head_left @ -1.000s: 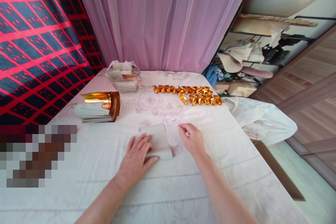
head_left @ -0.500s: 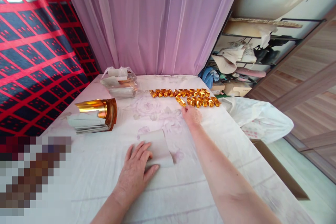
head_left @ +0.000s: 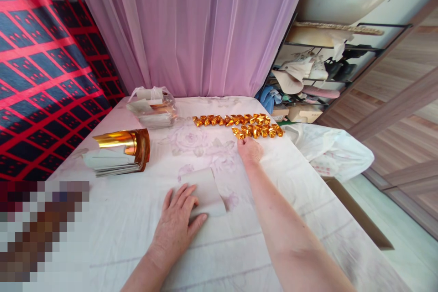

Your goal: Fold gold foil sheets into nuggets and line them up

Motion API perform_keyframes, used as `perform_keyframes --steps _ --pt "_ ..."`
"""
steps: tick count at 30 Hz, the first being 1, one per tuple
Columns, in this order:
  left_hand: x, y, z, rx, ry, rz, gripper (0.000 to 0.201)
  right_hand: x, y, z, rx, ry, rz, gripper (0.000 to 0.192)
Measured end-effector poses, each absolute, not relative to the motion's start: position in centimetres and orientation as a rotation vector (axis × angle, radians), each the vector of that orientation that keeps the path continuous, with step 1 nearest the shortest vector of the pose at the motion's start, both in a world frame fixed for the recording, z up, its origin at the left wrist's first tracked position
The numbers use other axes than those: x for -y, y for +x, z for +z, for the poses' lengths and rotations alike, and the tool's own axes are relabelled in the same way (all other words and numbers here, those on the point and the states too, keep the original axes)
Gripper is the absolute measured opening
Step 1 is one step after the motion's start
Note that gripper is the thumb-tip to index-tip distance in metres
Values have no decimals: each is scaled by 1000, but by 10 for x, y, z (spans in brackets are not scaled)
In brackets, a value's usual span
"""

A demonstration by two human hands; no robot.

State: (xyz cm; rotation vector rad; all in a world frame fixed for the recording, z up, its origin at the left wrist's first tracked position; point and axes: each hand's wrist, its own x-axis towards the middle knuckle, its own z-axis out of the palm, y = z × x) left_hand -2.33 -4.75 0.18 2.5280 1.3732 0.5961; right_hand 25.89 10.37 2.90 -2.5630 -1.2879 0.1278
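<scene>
My left hand (head_left: pixel 179 216) lies flat with its fingers apart on the near left part of a pale grey paper sheet (head_left: pixel 207 189). Farther off, my right hand (head_left: pixel 251 150) pinches a folded gold foil paper piece (head_left: pixel 236 132) at the left end of a short row of similar pieces (head_left: pixel 264 131). That piece rests against its neighbour on the table. Just behind runs a longer row of folded gold foil pieces (head_left: pixel 219 121). A stack of gold-and-grey foil paper sheets (head_left: pixel 138 148), curled at the edges, sits to the left.
The table (head_left: pixel 205 255) has a pale flowered cover. A clear plastic bag (head_left: pixel 153 108) with more paper stands at the back left, before a purple curtain (head_left: pixel 191 27). Off the right edge are a white plastic bag (head_left: pixel 338 150), a cardboard piece (head_left: pixel 359 212) and a loaded shelf rack (head_left: pixel 318 46).
My right hand has brought the folded gold piece rightward and slightly up, closing the gap to the front row. The left hand stays on the sheet. The view has shifted slightly.
</scene>
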Motion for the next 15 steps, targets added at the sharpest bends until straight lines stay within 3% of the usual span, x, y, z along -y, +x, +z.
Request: perform_keyframes --steps 15 --pt "48 -23 4 -1369 2522 585 16 -105 259 28 1306 -2576 154 38"
